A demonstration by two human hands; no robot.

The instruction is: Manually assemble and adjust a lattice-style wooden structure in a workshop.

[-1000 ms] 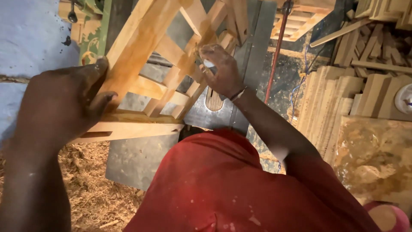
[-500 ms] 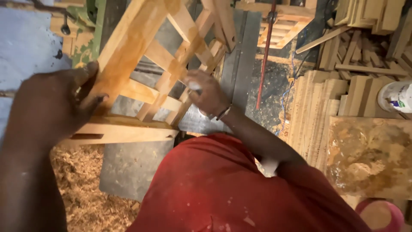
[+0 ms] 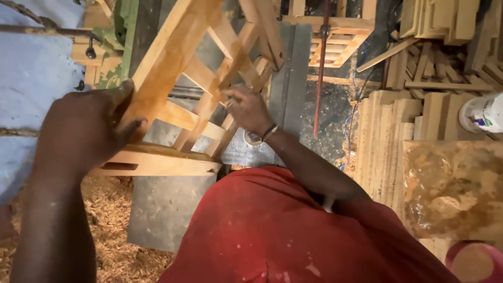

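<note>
A pale wooden frame [image 3: 173, 63] made of slats and rails leans over a grey metal machine table [image 3: 167, 209]. My left hand [image 3: 86, 131] grips the frame's thick outer leg near its lower end. My right hand [image 3: 249, 109] is closed around a small tool or cloth, too blurred to name, pressed against a diagonal slat in the middle of the frame. A watch sits on my right wrist. My red shirt [image 3: 293, 230] fills the bottom of the view.
Stacks of cut wooden boards [image 3: 398, 136] stand to the right. A white bottle [image 3: 482, 112] lies above a stained board [image 3: 453, 188]. Sawdust [image 3: 110, 246] covers the floor at lower left. A green machine part [image 3: 118, 47] and another wooden frame [image 3: 335, 36] are behind.
My right hand has slid down and left along the diagonal slat. The frame has tilted slightly while my left hand kept its grip on the leg.
</note>
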